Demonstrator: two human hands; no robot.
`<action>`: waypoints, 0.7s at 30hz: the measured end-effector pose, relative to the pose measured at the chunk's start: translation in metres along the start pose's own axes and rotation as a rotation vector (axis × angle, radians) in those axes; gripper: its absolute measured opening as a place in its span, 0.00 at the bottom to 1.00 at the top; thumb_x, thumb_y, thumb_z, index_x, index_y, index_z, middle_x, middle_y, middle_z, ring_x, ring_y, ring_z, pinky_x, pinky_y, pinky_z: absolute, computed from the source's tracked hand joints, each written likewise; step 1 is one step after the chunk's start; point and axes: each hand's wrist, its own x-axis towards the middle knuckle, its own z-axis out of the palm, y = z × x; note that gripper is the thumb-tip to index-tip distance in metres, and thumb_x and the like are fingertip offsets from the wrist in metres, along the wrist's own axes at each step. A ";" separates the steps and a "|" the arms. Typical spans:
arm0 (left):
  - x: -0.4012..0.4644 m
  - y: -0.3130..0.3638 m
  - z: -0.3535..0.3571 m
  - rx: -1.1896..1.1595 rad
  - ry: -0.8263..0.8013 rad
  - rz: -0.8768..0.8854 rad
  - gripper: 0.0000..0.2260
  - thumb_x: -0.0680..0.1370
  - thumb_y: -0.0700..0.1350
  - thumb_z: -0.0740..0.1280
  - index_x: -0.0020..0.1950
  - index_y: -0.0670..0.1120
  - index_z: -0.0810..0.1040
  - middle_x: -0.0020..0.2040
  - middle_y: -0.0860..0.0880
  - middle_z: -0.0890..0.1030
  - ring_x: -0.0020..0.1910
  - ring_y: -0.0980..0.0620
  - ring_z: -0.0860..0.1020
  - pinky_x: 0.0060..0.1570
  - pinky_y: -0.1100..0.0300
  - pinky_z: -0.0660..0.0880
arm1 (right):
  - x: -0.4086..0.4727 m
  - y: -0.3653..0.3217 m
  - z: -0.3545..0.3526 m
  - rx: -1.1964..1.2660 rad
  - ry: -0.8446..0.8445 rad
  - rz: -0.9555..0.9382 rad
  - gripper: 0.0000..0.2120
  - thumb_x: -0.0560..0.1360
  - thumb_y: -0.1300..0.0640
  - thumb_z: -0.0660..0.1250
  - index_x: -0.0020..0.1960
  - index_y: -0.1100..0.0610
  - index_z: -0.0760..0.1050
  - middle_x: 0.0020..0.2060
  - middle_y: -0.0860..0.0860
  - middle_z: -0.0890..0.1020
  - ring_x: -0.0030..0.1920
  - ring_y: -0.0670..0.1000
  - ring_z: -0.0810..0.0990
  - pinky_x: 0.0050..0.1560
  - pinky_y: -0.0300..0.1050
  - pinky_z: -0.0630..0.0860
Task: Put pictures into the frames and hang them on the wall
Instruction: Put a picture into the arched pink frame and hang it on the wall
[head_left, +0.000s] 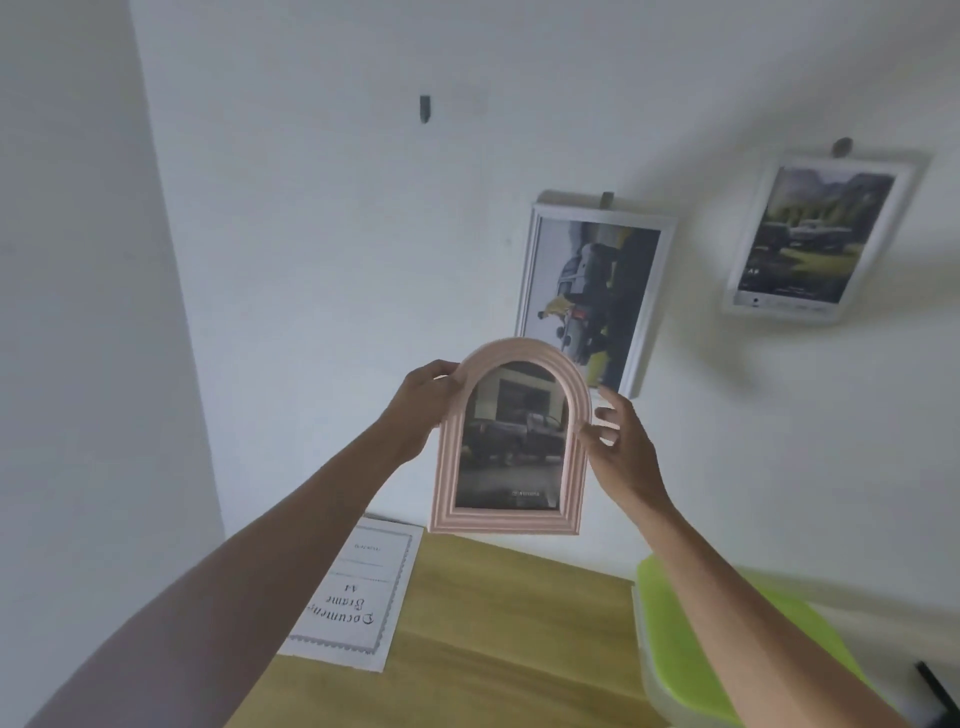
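Forearms nearest; left hand (428, 402) and right hand (618, 447) each closed their grip on an upper side edge of the pink arched frame (511, 447), picture fitted, upright above the desk (498, 623). Bare wall hook (425, 109) sat well above-left. Risk judged: the edge-only hold slipping during the reach, or the unseen back hanger missing the hook.

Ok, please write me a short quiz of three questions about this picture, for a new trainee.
1. True or false: both hands hold the pink arched frame.
2. How many frames already hang on the wall? A) one B) two C) three
3. Fill in: the hook on the wall above the pink frame is ____.

Key
1. True: the left hand grips its upper left edge, the right hand its right edge.
2. B: the middle white frame and the right white frame.
3. Bare.
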 end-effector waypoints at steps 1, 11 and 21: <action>0.003 0.004 -0.005 0.005 0.001 0.008 0.07 0.80 0.46 0.63 0.52 0.48 0.81 0.47 0.47 0.79 0.45 0.48 0.74 0.46 0.54 0.69 | 0.006 -0.004 -0.002 0.002 -0.029 -0.018 0.24 0.79 0.52 0.68 0.73 0.48 0.67 0.62 0.49 0.77 0.57 0.51 0.80 0.49 0.39 0.80; 0.071 0.073 -0.081 0.054 0.133 0.260 0.07 0.77 0.49 0.71 0.54 0.52 0.83 0.38 0.49 0.80 0.34 0.51 0.71 0.35 0.63 0.70 | 0.101 -0.088 0.030 0.097 -0.147 -0.070 0.17 0.79 0.53 0.68 0.66 0.44 0.70 0.53 0.47 0.80 0.52 0.48 0.81 0.47 0.41 0.79; 0.181 0.166 -0.174 0.287 0.084 0.489 0.20 0.72 0.42 0.76 0.63 0.54 0.81 0.46 0.45 0.85 0.42 0.52 0.80 0.44 0.59 0.70 | 0.223 -0.198 0.080 0.064 0.020 -0.269 0.22 0.80 0.58 0.64 0.72 0.43 0.68 0.53 0.46 0.81 0.52 0.46 0.80 0.45 0.36 0.72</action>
